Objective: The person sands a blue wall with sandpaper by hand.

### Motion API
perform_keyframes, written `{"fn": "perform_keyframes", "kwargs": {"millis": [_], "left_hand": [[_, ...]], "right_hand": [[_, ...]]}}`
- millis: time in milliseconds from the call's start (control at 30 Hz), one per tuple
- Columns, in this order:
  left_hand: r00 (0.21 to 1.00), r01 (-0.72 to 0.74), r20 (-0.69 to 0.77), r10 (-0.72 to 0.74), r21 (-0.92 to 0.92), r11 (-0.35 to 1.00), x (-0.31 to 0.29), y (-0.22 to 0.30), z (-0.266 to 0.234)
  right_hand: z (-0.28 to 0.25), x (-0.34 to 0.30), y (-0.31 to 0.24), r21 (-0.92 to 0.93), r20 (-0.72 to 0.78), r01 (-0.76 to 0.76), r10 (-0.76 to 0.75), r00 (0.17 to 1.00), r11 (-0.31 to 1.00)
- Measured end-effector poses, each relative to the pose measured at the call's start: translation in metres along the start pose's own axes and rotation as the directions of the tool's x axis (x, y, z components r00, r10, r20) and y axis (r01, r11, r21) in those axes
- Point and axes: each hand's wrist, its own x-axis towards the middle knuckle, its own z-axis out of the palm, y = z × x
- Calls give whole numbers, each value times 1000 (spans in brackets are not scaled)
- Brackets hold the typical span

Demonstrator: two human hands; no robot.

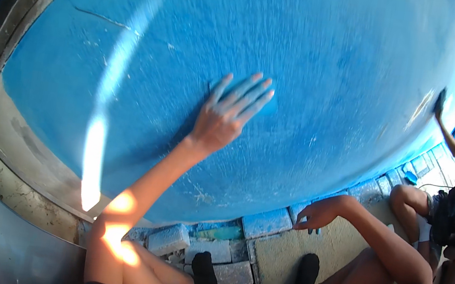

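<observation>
Left hand (225, 115) on blue wall (332, 58)

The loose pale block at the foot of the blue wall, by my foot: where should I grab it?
Probably across the block's two long sides, coming down from above. It lies flat on the pavers with its top bare, and the wall crowds its far edge. Your left hand looks nearer.
</observation>
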Motion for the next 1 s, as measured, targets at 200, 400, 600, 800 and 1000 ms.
{"fn": "perform_keyframes", "kwargs": {"millis": [200, 400, 600, 800, 1000], "left_hand": [[934, -322, 98, 343, -187, 928, -66, 40, 63], [973, -229, -47, 225, -122, 966, -30, -5, 30], [876, 346, -407, -259, 156, 925, 7, -111, -110], [575, 580, -740, -350, 66, 812, -16, -192, -120], [560, 564, -787, -258, 135, 815, -13, -203, -122]], "right_hand": [[-1, 9, -3, 95, 16, -94, 93, 996, 991], [-2, 8, -14, 190, 19, -90, 88, 996, 978], [2, 6, 1, 26, 9, -118, 117, 993, 993], [1, 5, 25, 154, 2, -275, 278, 961, 949], [-12, 3, 1, 179, -169, -255, 285, 943, 950]]}}
